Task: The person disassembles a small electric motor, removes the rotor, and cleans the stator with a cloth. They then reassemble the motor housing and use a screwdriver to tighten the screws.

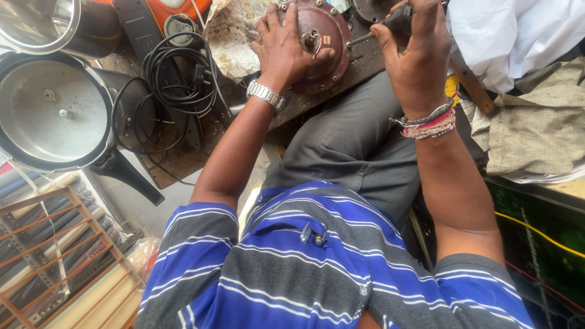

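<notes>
Head view, looking down over a blue-and-grey striped shirt (304, 268) and grey trousers (359, 140) at a cluttered wooden workbench (177, 161).

Left hand (285, 45): flat, fingers spread, palm pressing on a round maroon metal housing (326, 36) at the far centre of the bench. Not gripping, just pinning it down. Steel wristwatch (265, 94) on that wrist.

Right hand (414, 58): closed in a fist around a dark screwdriver handle (399, 19); the shaft (361, 38) runs left to the housing's rim, tip at or touching the edge near a bolt. Bead bracelets (429, 122) on the wrist.

Left of the housing: coiled black power cable (173, 76), steel pressure cooker with black handle (55, 116), a second steel pot (42, 24) in the far-left corner. Right: white cloth (512, 36) over a khaki bundle (536, 122).

Risks, my read:
- The housing is held by palm pressure only. If the screwdriver slips off, the tip travels straight towards the left thumb and fingers, which sit right beside it.
- The housing overhangs the bench's near edge above the lap; a hard twist could spin it or tip it off.
- The cable coil lies close to the left wrist; the watch could snag it.
- Cannot tell whether the tip is properly seated.
</notes>
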